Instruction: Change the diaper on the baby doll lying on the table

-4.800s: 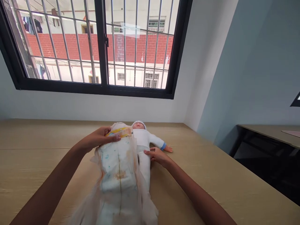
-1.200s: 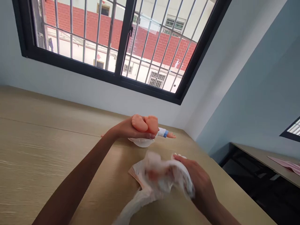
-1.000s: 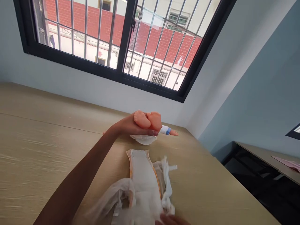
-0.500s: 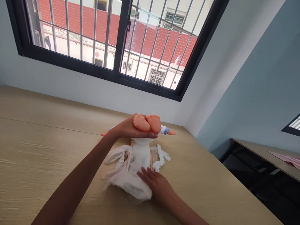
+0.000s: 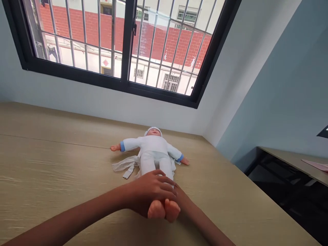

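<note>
A baby doll [image 5: 155,145] in white clothes with blue cuffs and a white cap lies on its back, arms spread. My left hand [image 5: 156,188] is closed over its lower legs, with the bare feet sticking out below the fingers. Under the doll's hips lies a white diaper [image 5: 128,164]; its crumpled side tabs show mainly on the left, and the rest is hidden. My right hand [image 5: 180,196] is low beside the legs, partly behind the feet and my left hand. Its fingers are out of sight.
The doll rests on a wooden table [image 5: 64,164] against the wall. Beyond is a dark-framed window [image 5: 125,44] with metal bars. At the right stands another dark surface [image 5: 287,160] with a pink item [image 5: 316,165] on it.
The doll's legs have come down from raised to lying over the diaper, my left hand still on them. My right hand, earlier spread flat on the diaper, is now mostly hidden beside the legs.
</note>
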`<state>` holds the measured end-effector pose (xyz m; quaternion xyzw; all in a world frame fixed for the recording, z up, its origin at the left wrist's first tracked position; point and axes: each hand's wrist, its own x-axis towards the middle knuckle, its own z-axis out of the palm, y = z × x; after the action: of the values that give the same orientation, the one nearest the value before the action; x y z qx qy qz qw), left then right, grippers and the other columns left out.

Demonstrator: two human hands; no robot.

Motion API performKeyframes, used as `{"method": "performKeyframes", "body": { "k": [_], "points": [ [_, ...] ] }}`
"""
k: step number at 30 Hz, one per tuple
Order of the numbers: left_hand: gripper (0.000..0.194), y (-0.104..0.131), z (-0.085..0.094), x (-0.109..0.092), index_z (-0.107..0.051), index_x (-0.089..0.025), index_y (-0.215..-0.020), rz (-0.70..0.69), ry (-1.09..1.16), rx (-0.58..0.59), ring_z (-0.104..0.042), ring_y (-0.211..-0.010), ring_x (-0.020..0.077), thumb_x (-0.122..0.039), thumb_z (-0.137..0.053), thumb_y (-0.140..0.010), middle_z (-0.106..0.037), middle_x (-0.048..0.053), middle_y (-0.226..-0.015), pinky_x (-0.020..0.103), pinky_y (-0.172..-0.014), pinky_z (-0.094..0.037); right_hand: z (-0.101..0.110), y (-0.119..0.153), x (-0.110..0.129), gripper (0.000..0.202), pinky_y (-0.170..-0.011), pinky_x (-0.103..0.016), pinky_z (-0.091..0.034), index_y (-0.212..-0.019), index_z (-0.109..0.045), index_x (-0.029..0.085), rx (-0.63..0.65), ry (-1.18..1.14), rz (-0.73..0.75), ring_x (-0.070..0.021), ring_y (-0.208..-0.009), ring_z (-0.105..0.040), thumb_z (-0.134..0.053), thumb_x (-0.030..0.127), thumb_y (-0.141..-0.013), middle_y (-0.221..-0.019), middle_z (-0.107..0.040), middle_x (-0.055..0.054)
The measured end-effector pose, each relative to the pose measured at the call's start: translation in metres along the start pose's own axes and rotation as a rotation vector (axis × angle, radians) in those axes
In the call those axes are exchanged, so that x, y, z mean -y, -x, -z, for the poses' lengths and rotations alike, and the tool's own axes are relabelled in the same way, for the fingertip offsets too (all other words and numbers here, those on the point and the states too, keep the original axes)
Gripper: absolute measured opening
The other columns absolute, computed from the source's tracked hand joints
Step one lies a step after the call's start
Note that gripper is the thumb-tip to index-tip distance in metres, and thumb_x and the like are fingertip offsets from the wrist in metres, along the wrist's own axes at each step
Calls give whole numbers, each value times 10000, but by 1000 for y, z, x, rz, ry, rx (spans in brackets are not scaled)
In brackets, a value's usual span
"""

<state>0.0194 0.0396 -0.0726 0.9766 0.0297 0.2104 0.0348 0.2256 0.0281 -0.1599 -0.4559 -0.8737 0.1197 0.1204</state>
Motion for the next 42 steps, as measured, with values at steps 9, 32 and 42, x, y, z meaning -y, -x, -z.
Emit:
{"method": "performKeyframes", "body": {
  "k": [9, 32, 42],
  "points": [
    [281, 14, -30, 1, -567, -250, -1143, -55, -136, 70, -517, -1301, 262, -349, -579, -880, -653, 18, -1312, 400, -1057, -354, 2, 9, -14, 384, -1234, -536, -261, -1274, -627, 365, 55, 44, 171, -283, -1381, -477, -610, 342, -890, -1379, -626, 19],
    [314, 9, -21, -28, -607, -236, -1153, 82, -80, 273, -421, -1395, 303, -290, -651, -847, -495, 86, -1485, 490, -1126, -378, 52, 24, -14, 235, -1143, -379, -398, -1052, -756, 277, 201, -226, 245, -222, -1337, -506, -677, 215, -840, -1226, -707, 7],
    [929, 25, 2, -41, -430, -119, -1442, 426, -61, 478, -581, -1232, 328, -86, -831, -604, -627, 182, -1324, 587, -1166, -298, 69, 23, 5, 325, -1087, -433, -451, -1121, -652, 198, -217, -214, 34, -201, -1202, -612, -380, 354, -1032, -1217, -690, -100]
  ]
}}
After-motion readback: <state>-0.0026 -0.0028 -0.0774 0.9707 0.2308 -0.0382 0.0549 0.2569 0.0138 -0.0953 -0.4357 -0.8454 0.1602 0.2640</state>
